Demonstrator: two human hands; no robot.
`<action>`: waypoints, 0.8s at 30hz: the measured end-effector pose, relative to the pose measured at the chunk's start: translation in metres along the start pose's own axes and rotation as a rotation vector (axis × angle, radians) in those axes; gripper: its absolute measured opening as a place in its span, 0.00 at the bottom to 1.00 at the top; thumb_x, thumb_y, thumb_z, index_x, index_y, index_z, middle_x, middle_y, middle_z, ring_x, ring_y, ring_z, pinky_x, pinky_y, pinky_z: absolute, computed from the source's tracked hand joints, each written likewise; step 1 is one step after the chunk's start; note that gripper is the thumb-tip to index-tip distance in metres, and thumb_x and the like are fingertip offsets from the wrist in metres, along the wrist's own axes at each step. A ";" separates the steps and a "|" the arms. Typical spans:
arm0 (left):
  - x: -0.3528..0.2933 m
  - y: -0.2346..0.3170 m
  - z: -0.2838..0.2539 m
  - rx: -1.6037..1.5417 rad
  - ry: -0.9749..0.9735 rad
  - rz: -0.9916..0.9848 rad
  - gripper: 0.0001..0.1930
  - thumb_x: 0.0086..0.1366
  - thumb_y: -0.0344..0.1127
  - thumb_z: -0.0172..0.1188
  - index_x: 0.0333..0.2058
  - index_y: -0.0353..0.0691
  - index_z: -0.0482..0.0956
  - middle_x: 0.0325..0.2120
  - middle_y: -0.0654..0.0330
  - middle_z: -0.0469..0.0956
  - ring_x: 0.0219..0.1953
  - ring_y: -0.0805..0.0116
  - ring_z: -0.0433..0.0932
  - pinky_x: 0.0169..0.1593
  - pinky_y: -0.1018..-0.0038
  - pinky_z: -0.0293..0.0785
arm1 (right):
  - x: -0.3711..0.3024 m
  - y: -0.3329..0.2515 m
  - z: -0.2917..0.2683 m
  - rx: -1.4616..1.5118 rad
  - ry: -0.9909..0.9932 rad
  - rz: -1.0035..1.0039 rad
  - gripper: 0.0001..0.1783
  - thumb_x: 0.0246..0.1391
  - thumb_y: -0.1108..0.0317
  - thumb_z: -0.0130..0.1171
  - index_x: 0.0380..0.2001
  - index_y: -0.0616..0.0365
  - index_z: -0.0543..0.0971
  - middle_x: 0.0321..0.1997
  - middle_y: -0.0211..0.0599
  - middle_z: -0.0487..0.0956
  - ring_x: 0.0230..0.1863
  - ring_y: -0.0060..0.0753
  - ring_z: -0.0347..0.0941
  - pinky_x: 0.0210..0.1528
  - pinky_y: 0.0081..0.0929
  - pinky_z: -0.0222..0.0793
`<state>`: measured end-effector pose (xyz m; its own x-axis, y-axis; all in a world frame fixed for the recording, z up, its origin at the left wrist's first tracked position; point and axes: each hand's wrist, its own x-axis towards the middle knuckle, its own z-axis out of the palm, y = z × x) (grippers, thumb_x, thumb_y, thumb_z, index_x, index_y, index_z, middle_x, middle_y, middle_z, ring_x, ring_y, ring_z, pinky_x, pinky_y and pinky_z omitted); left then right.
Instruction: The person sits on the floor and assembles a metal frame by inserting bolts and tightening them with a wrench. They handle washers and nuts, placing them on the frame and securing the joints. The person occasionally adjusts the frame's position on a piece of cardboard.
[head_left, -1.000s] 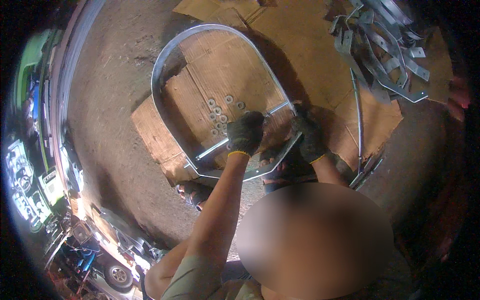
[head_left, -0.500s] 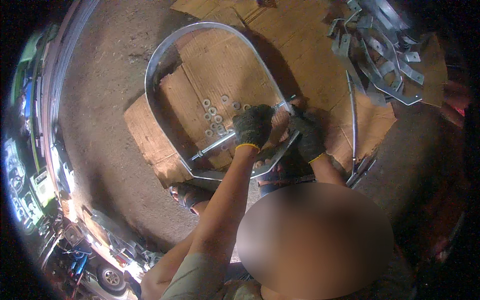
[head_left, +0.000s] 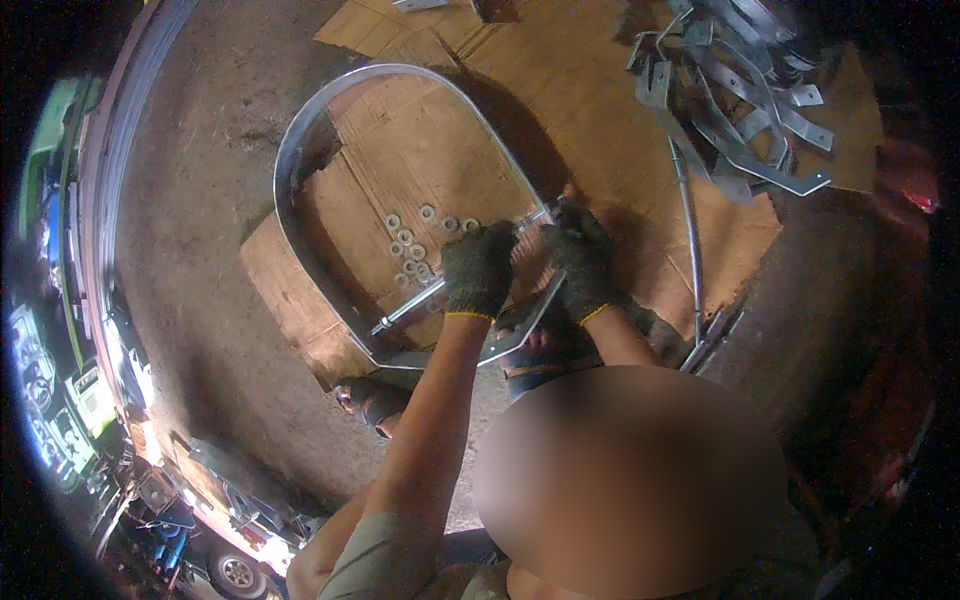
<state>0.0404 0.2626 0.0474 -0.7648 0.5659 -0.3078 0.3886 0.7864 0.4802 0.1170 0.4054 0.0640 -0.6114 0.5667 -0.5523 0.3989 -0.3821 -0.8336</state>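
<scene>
My left hand (head_left: 478,270), in a dark glove with a yellow cuff, is closed around a threaded rod (head_left: 412,301). The rod lies across a large D-shaped flat metal band (head_left: 392,70); a nut (head_left: 384,322) sits near its left end. My right hand (head_left: 581,258), gloved alike, has its fingers closed at the rod's right end, against the band's side. They cover that end, so what they pinch is hidden. Several loose washers or nuts (head_left: 411,267) lie inside the band, just left of my left hand.
Cardboard sheets (head_left: 400,130) lie under the band on the dirt floor (head_left: 210,300). Bent metal brackets (head_left: 750,110) are heaped at the upper right. Another long rod (head_left: 688,240) lies right of my right hand. My sandalled feet (head_left: 372,402) are at the band's near edge.
The band, rod and both hands appear slightly farther left and lower, as does the whole scene. My right hand has shifted up over the rod's right end, which stuck out uncovered before.
</scene>
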 end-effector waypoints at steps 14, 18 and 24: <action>-0.015 -0.002 -0.009 -0.023 0.072 -0.105 0.12 0.58 0.45 0.64 0.38 0.49 0.86 0.39 0.54 0.82 0.41 0.49 0.82 0.44 0.54 0.78 | 0.035 0.052 -0.034 -0.194 -0.159 0.077 0.19 0.59 0.65 0.65 0.52 0.57 0.79 0.37 0.30 0.81 0.28 0.21 0.74 0.27 0.20 0.72; -0.005 0.005 0.000 -0.133 0.206 -0.050 0.19 0.55 0.49 0.67 0.42 0.48 0.83 0.43 0.52 0.81 0.42 0.47 0.82 0.46 0.54 0.77 | 0.016 0.014 -0.012 -0.170 -0.210 -0.006 0.19 0.59 0.71 0.61 0.54 0.57 0.78 0.37 0.30 0.80 0.27 0.22 0.74 0.26 0.21 0.71; 0.032 0.028 0.006 -0.316 0.148 -0.051 0.16 0.61 0.43 0.64 0.46 0.46 0.82 0.43 0.51 0.83 0.45 0.48 0.82 0.48 0.56 0.77 | 0.017 0.005 -0.021 -0.257 -0.188 0.070 0.14 0.58 0.72 0.62 0.49 0.56 0.79 0.37 0.30 0.81 0.34 0.25 0.77 0.35 0.25 0.74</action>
<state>0.0304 0.3044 0.0460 -0.8543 0.4675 -0.2272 0.1871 0.6843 0.7048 0.1227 0.4286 0.0504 -0.6823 0.3922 -0.6170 0.5889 -0.2053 -0.7817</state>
